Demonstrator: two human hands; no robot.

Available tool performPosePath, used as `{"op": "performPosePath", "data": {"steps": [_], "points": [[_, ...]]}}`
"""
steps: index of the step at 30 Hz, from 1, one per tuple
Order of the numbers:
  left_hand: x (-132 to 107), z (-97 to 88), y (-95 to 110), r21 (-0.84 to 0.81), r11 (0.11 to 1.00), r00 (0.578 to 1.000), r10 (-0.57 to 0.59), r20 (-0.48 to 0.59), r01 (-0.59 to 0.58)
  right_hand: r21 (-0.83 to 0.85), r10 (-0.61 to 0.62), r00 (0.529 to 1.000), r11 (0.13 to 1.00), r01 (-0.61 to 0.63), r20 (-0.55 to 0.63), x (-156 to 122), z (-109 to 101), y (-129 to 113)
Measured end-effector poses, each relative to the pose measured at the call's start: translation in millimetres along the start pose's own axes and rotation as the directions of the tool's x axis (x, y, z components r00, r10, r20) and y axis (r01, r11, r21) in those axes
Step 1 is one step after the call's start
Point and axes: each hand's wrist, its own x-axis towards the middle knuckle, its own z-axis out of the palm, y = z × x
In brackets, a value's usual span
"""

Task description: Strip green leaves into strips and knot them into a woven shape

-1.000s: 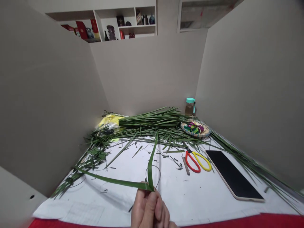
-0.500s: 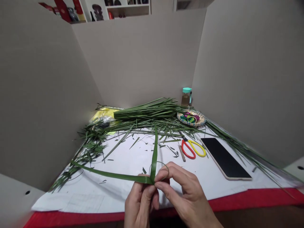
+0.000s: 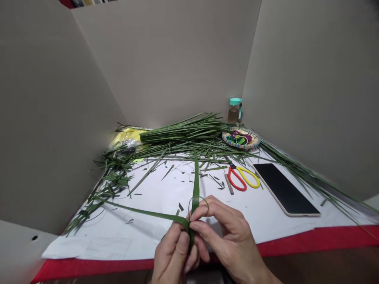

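A folded green palm-leaf strip (image 3: 148, 214) crosses over itself just above the front edge of the desk (image 3: 89, 265), pinched at the crossing by the closed grips of the left hand (image 3: 173, 256) and right hand (image 3: 227, 232); a firm pinch there stops it slipping. Farther off lie red-and-yellow scissors (image 3: 243, 178), a phone (image 3: 286, 189) and, towards the back edge, a sheaf of leaf strips (image 3: 180, 133).

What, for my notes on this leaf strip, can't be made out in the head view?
Head view:
- Green leaf strip, its crossing: hidden by the left hand and right hand.
- Thin loop above the right hand: too fine to tell its material.
- Coloured items in the woven tray: too small to name.
- Shelf items: cut off by the top edge.
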Motion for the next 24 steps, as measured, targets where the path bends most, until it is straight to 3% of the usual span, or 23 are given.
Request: {"op": "performPosePath", "data": {"steps": [3, 5, 9, 14, 18, 22, 24], "points": [[5, -4.4, 0, -0.127, 0.988, 0.989, -0.075, 0.13, 0.091, 0.003, 0.03, 1.0, 1.0, -0.03, 0.003, -1, -1, 2], [5, -3.6, 2, -0.169, 0.974, 0.98, -0.125, 0.156, 0.151, 0.004, 0.042, 0.999, 0.999, -0.042, 0.006, -3, -2, 4], [4, 3.2, 7, -0.164, 0.969, 0.978, -0.166, 0.125, 0.185, 0.002, 0.041, 0.999, 0.999, -0.041, 0.009, -3, -4, 7], [8, 2.9, 7, -0.046, 0.984, 0.983, -0.169, 0.071, 0.172, 0.045, 0.123, 0.991, 0.991, -0.125, 0.051, 2, 1, 8], [15, -0.8, 7, 0.029, 0.994, 0.994, -0.099, -0.047, 0.101, -0.065, 0.157, 0.985, 0.986, -0.153, 0.068, 10, -3, 9], [22, -0.2, 12, 0.123, 0.992, 0.994, 0.022, -0.107, -0.009, -0.301, -0.012, 0.986, 0.953, -0.038, -0.165, 12, -16, 3], [25, 2.0, 16, 0.158, 0.983, 0.991, 0.103, -0.085, -0.088, -0.267, -0.045, 0.987, 0.964, 0.003, -0.152, 14, -19, -7]]}}
